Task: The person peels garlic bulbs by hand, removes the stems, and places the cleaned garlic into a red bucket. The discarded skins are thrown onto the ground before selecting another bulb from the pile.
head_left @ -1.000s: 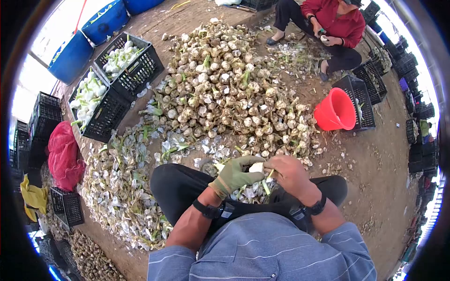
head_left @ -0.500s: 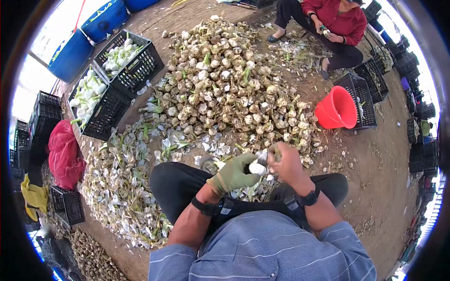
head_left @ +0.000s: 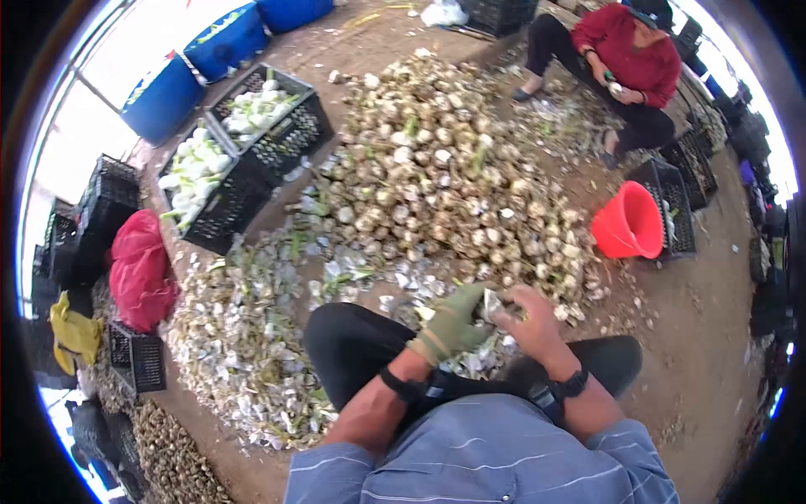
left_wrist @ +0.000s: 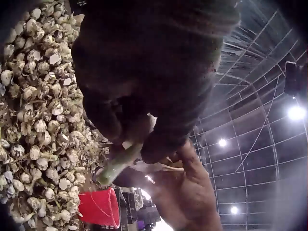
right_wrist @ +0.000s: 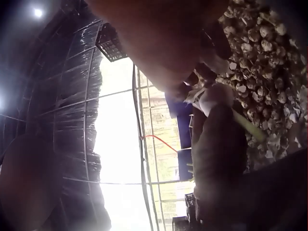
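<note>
The gloved left hand [head_left: 457, 326] grips a garlic bulb [head_left: 489, 306] in front of the crossed legs. In the left wrist view a green stem [left_wrist: 118, 166] sticks out below the dark glove [left_wrist: 154, 72]. The bare right hand [head_left: 531, 323] pinches at the bulb's side, its fingers bent against it. From the right wrist, the pale bulb [right_wrist: 216, 96] lies between the two hands, its stem pointing down to the right. Beyond the hands rises a large heap of unpeeled garlic [head_left: 453, 168].
Black crates [head_left: 227, 210] of white garlic stand at the left, with blue tubs [head_left: 159, 101] behind. A red bucket [head_left: 617, 231] is right of the heap. Peeled skins [head_left: 243, 353] cover the ground at left. A person in red [head_left: 630, 55] sits at the back right.
The head view has shifted, so the scene sits further right and lower. The right hand, raised slightly off the bulb half a second ago, is back against it.
</note>
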`<act>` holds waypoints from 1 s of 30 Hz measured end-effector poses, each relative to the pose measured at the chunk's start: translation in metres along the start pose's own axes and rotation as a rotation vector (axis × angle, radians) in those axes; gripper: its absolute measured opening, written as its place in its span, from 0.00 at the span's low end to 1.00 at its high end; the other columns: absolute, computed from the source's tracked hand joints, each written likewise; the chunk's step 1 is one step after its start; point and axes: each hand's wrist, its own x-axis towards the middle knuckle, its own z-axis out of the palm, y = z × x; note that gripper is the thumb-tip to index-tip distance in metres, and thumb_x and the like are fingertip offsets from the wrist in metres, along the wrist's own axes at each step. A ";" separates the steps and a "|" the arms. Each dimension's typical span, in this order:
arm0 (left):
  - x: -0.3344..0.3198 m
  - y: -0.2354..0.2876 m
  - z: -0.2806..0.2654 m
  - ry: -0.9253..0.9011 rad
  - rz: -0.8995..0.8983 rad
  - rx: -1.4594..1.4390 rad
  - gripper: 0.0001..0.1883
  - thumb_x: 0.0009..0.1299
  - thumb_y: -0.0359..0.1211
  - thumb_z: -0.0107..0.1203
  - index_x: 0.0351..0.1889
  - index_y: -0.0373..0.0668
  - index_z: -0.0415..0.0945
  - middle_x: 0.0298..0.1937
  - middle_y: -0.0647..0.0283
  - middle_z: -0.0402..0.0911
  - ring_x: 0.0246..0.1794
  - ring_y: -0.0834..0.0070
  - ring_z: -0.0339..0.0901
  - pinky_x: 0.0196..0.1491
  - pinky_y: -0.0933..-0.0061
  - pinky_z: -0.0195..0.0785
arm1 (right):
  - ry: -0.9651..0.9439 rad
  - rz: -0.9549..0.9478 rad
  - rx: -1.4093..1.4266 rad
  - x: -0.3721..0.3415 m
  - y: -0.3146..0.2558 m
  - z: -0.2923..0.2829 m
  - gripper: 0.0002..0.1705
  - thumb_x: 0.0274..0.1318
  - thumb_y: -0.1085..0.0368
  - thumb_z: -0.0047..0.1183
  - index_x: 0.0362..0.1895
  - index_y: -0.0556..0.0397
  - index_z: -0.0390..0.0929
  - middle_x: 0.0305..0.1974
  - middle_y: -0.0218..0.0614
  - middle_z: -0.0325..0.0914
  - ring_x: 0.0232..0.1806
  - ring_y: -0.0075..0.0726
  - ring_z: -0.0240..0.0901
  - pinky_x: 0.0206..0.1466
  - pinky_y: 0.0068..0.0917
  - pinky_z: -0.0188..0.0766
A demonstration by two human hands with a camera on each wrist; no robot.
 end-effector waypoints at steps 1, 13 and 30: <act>-0.002 -0.007 0.000 0.022 0.077 0.146 0.31 0.58 0.27 0.64 0.62 0.36 0.70 0.50 0.52 0.78 0.48 0.61 0.79 0.51 0.65 0.73 | -0.033 -0.009 0.058 0.005 -0.007 -0.001 0.16 0.55 0.61 0.63 0.43 0.58 0.81 0.42 0.47 0.78 0.45 0.52 0.75 0.49 0.39 0.71; -0.002 -0.024 -0.005 0.174 -0.226 -0.373 0.30 0.64 0.31 0.65 0.65 0.36 0.69 0.51 0.59 0.81 0.49 0.73 0.79 0.52 0.72 0.74 | 0.030 0.190 0.290 0.028 0.043 0.007 0.20 0.59 0.74 0.48 0.56 0.58 0.74 0.44 0.45 0.81 0.47 0.46 0.79 0.57 0.40 0.74; 0.001 -0.005 -0.061 1.051 -0.178 -0.553 0.17 0.78 0.35 0.44 0.59 0.35 0.70 0.42 0.60 0.77 0.29 0.79 0.74 0.33 0.78 0.71 | -0.276 0.834 1.080 0.131 0.035 0.146 0.20 0.73 0.66 0.44 0.63 0.64 0.65 0.55 0.44 0.72 0.49 0.32 0.76 0.34 0.22 0.80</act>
